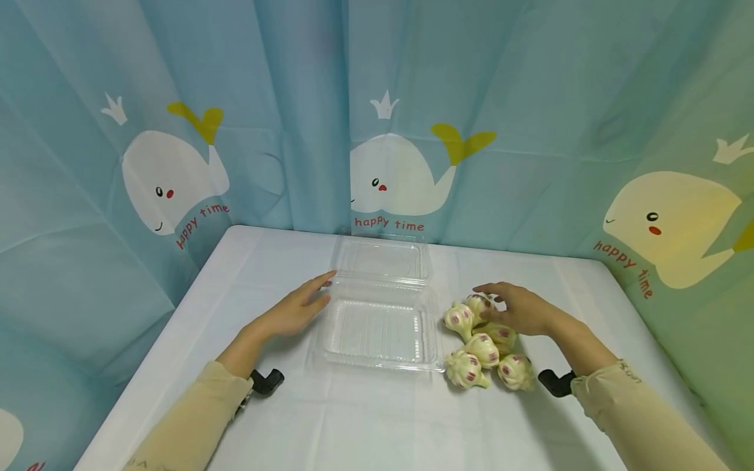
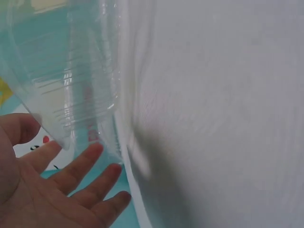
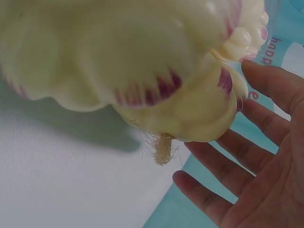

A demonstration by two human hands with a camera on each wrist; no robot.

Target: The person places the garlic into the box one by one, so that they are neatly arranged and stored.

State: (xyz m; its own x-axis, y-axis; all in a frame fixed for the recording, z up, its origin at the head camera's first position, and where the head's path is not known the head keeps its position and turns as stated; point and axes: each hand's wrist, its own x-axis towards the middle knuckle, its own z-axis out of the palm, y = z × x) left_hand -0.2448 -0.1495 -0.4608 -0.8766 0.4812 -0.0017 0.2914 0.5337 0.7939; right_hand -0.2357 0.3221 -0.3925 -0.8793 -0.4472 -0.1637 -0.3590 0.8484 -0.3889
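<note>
A clear plastic clamshell box (image 1: pixel 372 332) lies with its lid (image 1: pixel 381 258) folded back on the white table. My left hand (image 1: pixel 294 311), fingers spread and extended, is at the box's left side near the hinge. The left wrist view shows its fingertips close to the clear plastic (image 2: pixel 57 95); whether they touch is unclear. Several garlic bulbs (image 1: pixel 464 369) with purple streaks form a cluster to the right of the box. Over the far bulbs is my right hand (image 1: pixel 521 310), fingers loosely spread. In the right wrist view its fingers reach beside a garlic bulb (image 3: pixel 190 111) with a rooty tuft; contact is unclear.
A white cloth covers the table (image 1: pixel 365 425). Behind and at both sides hangs a blue-green curtain (image 1: pixel 306 118) with whale prints, close to the table's edges. Black wrist mounts (image 1: pixel 268 382) sit under both wrists.
</note>
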